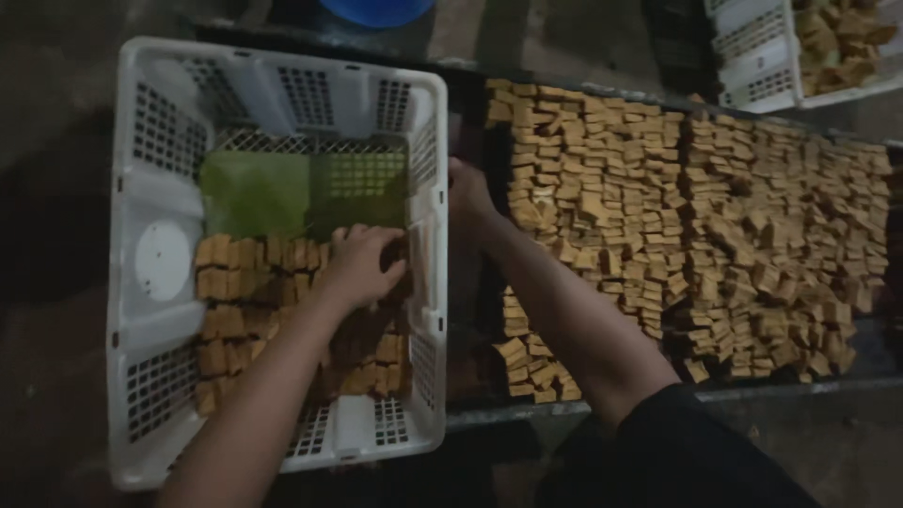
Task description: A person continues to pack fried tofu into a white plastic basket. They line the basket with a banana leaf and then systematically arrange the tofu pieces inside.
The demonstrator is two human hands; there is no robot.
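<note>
While the left hand point(362, 266) reaches down into the white plastic crate point(150, 202), its fingers curl palm-down over the brown fried blocks point(235, 282) packed there — closed loosely onto the top row, though which block they pinch is hidden under the hand. The blocks lie directly beneath and just ahead of the fingertips, filling the near half of the crate floor in rows that run left to right; the far half shows a green liner point(259, 193). Each block is short and squarish, so no clear long axis shows. The right hand point(467, 193) sits at the crate's right wall, at the edge of the dark tray point(470, 367), touching the nearest of the spread cubes point(696, 226) (grip cannot be told — fingers blurred, turned away). Those cubes cover the tray in a band running left–right. A second crate point(757, 56) stands far right; a blue tub point(376, 9) lies beyond.
</note>
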